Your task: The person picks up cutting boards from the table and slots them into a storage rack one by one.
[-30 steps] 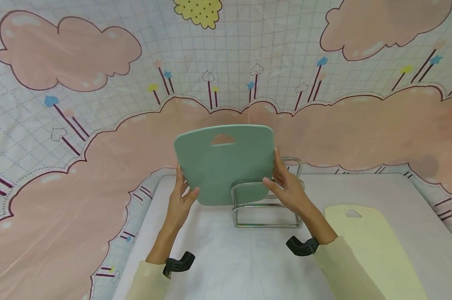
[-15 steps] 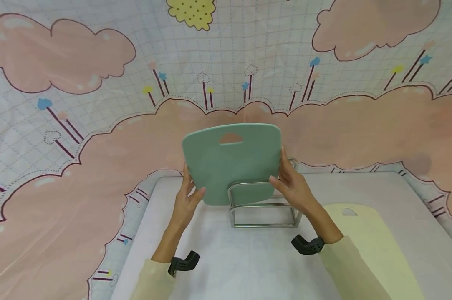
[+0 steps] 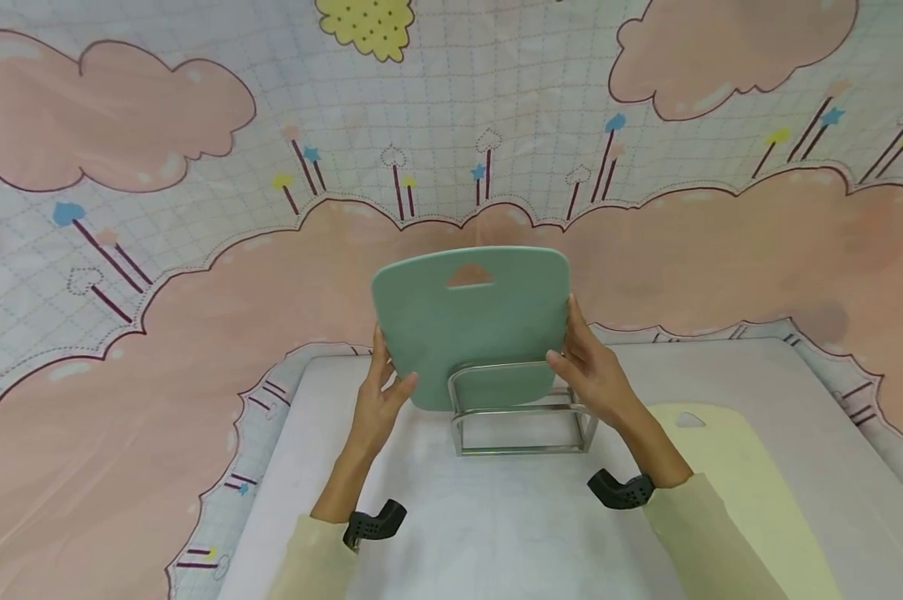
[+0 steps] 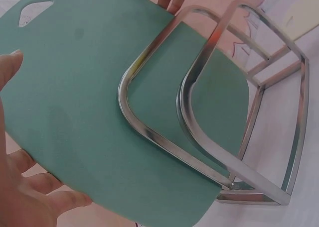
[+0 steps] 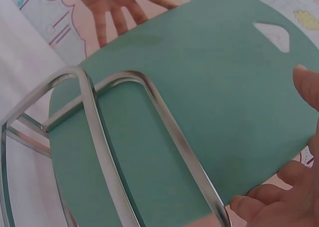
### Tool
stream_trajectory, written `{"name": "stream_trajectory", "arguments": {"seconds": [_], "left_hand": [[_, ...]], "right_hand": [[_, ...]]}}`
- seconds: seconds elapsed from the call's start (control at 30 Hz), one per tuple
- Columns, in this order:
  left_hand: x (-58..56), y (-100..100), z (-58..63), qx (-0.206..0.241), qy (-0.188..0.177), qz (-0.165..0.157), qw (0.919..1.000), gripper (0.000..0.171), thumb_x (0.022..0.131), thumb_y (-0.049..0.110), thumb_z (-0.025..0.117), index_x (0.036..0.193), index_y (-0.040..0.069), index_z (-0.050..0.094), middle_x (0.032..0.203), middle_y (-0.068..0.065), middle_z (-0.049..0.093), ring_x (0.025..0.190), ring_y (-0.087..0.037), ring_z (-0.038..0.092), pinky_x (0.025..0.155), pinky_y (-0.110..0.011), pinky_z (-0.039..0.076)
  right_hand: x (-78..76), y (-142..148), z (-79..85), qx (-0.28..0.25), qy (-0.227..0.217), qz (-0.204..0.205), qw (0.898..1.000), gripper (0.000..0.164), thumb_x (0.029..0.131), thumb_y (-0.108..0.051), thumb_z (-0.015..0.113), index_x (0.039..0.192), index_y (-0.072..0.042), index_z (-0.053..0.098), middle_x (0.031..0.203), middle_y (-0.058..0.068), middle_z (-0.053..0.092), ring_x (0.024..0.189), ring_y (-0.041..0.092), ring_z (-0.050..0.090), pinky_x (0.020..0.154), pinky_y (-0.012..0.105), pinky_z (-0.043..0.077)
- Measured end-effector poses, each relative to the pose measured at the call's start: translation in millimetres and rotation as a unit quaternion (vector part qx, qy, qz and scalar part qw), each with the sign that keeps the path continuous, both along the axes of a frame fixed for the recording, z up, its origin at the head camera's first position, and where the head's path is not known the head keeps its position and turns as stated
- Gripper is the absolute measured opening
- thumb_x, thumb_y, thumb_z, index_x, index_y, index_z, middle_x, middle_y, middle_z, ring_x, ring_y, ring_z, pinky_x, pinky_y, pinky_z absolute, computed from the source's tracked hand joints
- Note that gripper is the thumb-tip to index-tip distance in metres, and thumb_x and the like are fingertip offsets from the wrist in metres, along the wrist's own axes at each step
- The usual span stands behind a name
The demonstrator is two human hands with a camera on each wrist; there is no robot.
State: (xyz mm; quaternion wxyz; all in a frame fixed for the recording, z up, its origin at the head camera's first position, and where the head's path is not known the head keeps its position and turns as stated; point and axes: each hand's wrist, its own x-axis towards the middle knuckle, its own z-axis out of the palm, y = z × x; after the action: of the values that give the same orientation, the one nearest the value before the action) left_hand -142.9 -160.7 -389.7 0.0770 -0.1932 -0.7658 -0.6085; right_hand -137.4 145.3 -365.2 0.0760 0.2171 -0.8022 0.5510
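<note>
- Green board [image 3: 474,333], one: up-edged and tilted, its lower part behind the front bars of the rack; upper part above the rack, left side overhanging the rack's left end.
- Metal rack [image 3: 522,451], one: wire-framed, set on the tabletop [image 3: 489,525]; two looped bars stand on the near side of the board.
- Left hand [image 3: 378,406], one: at the board's edge left of the rack, fingers parted and spread along that edge, thumb toward the near face; holds the board.
- Right hand [image 3: 595,375], one: at the board's opposite edge, by the rack's right end; fingers against the edge, thumb toward the near face, part-opened; holds the board.
- Yellow board [image 3: 729,475], one: flat, right of the rack.
- Seating: whether the board's lower edge bears on the rack's base cannot be told.
- Handling, as judged: level the board and centre it over the rack, both hands moving together; keep its face parallel to the bars.
- Caution, as judged: with this much overhang left of the rack, the board may tip or jam; retain both holds until it stands squarely.
</note>
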Motion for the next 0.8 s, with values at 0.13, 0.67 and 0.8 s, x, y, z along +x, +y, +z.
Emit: {"name": "stream_trajectory", "arguments": {"seconds": [0.13, 0.67, 0.8], "left_hand": [[1.1, 2, 0.0, 0.008, 0.001, -0.003, 1.0000, 0.083, 0.095, 0.000, 0.052, 0.155, 0.016, -0.002, 0.155, -0.017, 0.016, 0.135, -0.038, 0.031, 0.101, -0.056, 0.035], [-1.1, 12, -2.4, 0.020, -0.004, -0.016, 0.9997, 0.081, 0.096, 0.004, 0.053, 0.155, 0.019, 0.000, 0.156, -0.014, 0.015, 0.136, -0.035, 0.030, 0.103, -0.055, 0.033], [-2.8, 15, -2.7, 0.019, -0.006, -0.015, 0.9997, 0.081, 0.096, 0.005, 0.054, 0.155, 0.019, 0.000, 0.157, -0.012, 0.015, 0.136, -0.035, 0.031, 0.104, -0.054, 0.033]], "right_hand": [[-0.2, 1, 1.1, 0.002, 0.000, 0.000, 1.000, 0.076, 0.097, -0.005, 0.051, 0.153, -0.009, -0.001, 0.153, 0.021, 0.017, 0.136, 0.040, 0.027, 0.104, 0.053, 0.031], [-17.4, 23, -29.6, 0.013, -0.002, -0.019, 1.000, 0.076, 0.100, -0.018, 0.051, 0.153, -0.029, -0.001, 0.157, 0.003, 0.011, 0.137, 0.035, 0.029, 0.106, 0.053, 0.030], [-17.4, 27, -30.8, 0.007, 0.000, -0.021, 1.000, 0.075, 0.099, -0.020, 0.052, 0.153, -0.031, 0.000, 0.157, 0.001, 0.011, 0.137, 0.034, 0.028, 0.106, 0.054, 0.029]]}}
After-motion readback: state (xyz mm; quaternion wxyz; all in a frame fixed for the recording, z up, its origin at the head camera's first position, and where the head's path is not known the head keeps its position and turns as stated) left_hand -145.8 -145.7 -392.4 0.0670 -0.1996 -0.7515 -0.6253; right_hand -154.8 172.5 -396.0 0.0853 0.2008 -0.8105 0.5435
